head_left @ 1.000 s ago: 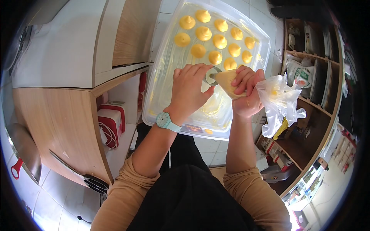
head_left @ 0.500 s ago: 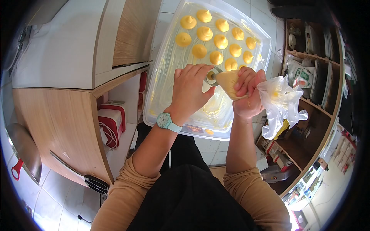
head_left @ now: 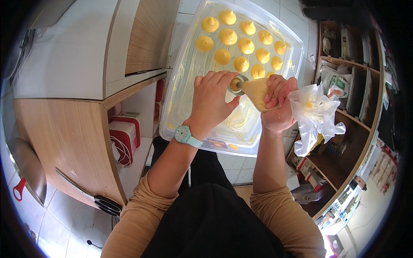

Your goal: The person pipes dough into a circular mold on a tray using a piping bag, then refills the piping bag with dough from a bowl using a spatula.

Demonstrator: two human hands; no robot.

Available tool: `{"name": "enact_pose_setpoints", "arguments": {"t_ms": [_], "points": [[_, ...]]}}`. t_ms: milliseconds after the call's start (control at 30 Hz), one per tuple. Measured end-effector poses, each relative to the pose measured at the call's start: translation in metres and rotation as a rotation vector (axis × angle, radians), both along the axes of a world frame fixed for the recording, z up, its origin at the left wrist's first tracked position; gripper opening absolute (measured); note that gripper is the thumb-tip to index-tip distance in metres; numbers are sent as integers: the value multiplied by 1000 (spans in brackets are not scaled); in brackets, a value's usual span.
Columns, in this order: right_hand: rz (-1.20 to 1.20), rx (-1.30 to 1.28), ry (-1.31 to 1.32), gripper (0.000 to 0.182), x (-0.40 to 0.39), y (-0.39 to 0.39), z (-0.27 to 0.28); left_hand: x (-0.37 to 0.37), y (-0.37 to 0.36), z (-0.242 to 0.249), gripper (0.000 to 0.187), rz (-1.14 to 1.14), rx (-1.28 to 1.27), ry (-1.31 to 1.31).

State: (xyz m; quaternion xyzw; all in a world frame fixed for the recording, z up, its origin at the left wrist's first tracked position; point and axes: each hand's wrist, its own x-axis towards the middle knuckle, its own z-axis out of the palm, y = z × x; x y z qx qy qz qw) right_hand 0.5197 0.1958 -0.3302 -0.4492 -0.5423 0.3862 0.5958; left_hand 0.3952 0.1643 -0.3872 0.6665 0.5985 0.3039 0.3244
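Note:
My right hand (head_left: 279, 101) is wrapped round a piping bag (head_left: 254, 92) full of pale yellow mixture, its twisted clear plastic end hanging out to the right. The bag's tip points left into a small metal ring (head_left: 234, 92), where a yellow dollop (head_left: 235, 84) shows. My left hand (head_left: 213, 96), with a mint-green watch (head_left: 183, 134) on the wrist, pinches that ring between fingers and thumb. Both hands are over a translucent plastic tray (head_left: 170, 116) smeared with yellow. Several peaked yellow mounds (head_left: 228, 37) stand in rows across its far part.
A wooden cabinet (head_left: 60, 137) stands on the left, with a red and white box (head_left: 122, 142) inside and black-handled scissors (head_left: 107, 205) at its lower edge. To the right is a brown shelf unit (head_left: 344, 137) holding bags and trays. White floor tiles (head_left: 234, 163) surround the tray.
More yellow mixture shows inside the ring now. The bag's loose plastic end has shifted slightly right, while both hands stay nearly in place.

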Motion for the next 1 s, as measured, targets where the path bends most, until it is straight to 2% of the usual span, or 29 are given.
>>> {"name": "enact_pose_setpoints", "arguments": {"t_ms": [300, 500, 600, 700, 800, 833, 1000], "points": [[72, 24, 22, 38, 7, -1, -5, 0, 0, 0, 52, -3, 2, -1], [-101, 19, 56, 37, 1, 0, -1, 0, 0, -1, 52, -2, 11, -7], [-241, -57, 495, 37, 9, 1, 9, -1, 0, 2, 51, 7, 16, -43], [-433, -134, 706, 37, 24, 5, 29, -4, 1, 10, 49, 21, 92, -131], [-396, -143, 897, 40, 38, 7, 44, -14, 0, 19, 49, 77, 72, -282], [-386, -132, 880, 42, 41, 7, 46, -19, -1, 20, 48, 101, 42, -340], [-394, -88, 776, 42, 37, 10, 51, -33, -2, 12, 50, 180, -40, -187]]}}
